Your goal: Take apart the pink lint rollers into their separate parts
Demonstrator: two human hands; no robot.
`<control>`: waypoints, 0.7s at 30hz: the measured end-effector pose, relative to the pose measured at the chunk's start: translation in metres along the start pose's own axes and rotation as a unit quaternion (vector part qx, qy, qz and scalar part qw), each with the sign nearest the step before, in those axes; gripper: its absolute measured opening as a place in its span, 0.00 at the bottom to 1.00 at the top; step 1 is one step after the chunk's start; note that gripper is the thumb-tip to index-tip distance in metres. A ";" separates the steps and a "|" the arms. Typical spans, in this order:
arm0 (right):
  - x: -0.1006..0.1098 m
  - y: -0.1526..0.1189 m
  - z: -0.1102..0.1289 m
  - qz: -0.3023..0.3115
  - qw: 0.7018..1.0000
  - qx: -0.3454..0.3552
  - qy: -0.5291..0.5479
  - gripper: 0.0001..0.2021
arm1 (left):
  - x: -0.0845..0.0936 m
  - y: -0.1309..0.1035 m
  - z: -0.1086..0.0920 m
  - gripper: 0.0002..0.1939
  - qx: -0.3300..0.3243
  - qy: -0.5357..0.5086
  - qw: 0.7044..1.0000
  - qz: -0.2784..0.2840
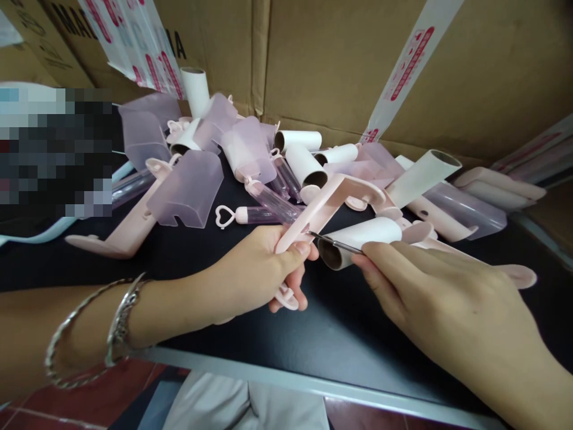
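My left hand [255, 272] is closed around a pale pink plastic bracket [329, 200] with bent ends, held above the black table near its front. In my right hand [447, 304], a thin metal tool [340, 243] is pinched between thumb and fingers. Its narrow tip points left and meets the bracket beside my left thumb; whether it is a blade or tweezers I cannot tell. Just behind the tool lies a white cardboard tube [380, 233]. A clear purple tube with a pink heart-shaped loop [225, 217] rests beyond my left hand.
Translucent purple covers [190, 185], white tubes [197, 89] and pink brackets [125, 236] are heaped across the back of the black table [286, 346]. Large cardboard boxes [322, 65] stand behind the heap. A pale strap [58, 230] curves at the left, beside a blurred-out patch.
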State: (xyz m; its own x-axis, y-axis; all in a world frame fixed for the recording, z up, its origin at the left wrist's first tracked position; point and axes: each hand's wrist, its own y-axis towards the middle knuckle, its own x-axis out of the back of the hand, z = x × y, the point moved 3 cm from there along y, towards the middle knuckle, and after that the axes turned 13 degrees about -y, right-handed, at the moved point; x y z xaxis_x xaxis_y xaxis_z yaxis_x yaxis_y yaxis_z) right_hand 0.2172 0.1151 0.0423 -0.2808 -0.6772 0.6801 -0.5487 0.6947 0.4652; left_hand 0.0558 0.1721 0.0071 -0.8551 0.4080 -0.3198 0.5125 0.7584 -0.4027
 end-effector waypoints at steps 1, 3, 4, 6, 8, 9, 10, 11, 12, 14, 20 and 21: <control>-0.001 0.000 0.001 -0.004 1.000 -0.004 -0.001 0.14 | 0.000 0.000 0.000 0.07 0.000 -0.005 1.000 -0.002; -0.002 -0.001 0.003 -0.011 1.000 -0.009 -0.003 0.14 | 0.001 0.000 0.000 0.06 -0.002 -0.015 1.000 -0.005; -0.003 -0.001 0.004 -0.014 1.000 -0.010 -0.002 0.14 | 0.001 0.000 0.000 0.06 -0.004 -0.019 1.000 -0.006; -0.002 0.000 0.004 -0.019 1.000 -0.006 0.001 0.14 | 0.001 0.000 0.001 0.06 -0.006 -0.023 1.000 -0.006; 0.000 0.001 0.004 -0.020 1.000 0.002 0.004 0.13 | 0.001 0.000 0.002 0.06 -0.002 -0.014 1.000 -0.005; 0.000 0.001 0.004 -0.019 1.000 0.010 0.005 0.13 | 0.001 0.001 0.002 0.06 0.005 -0.003 1.000 -0.004; 0.000 0.002 0.004 -0.016 1.000 0.017 0.005 0.13 | 0.001 0.001 0.002 0.07 0.015 0.012 1.000 -0.004; -0.001 0.002 0.005 -0.013 1.000 0.024 0.005 0.13 | 0.001 0.002 0.001 0.06 0.029 0.028 0.999 -0.004; -0.004 0.002 0.006 -0.011 1.000 0.028 0.004 0.12 | 0.000 0.002 0.001 0.06 0.043 0.041 0.998 -0.003; -0.009 0.003 0.007 -0.014 1.000 0.027 0.000 0.12 | 0.001 0.003 -0.001 0.05 0.063 0.055 0.996 -0.006; -0.016 0.004 0.009 -0.019 1.000 0.013 -0.003 0.14 | 0.000 0.003 -0.002 0.06 0.020 0.018 1.000 0.006; -0.014 0.004 0.009 -0.015 1.000 0.012 -0.003 0.14 | 0.000 0.003 -0.002 0.07 0.010 0.014 1.000 0.007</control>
State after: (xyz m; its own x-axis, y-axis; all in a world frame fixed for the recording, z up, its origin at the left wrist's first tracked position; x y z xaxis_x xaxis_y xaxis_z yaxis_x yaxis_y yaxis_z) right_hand 0.2123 0.1255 0.0296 -0.2675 -0.6995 0.6627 -0.5763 0.6673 0.4718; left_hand 0.0573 0.1751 0.0077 -0.8498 0.4321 -0.3019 0.5252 0.7425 -0.4157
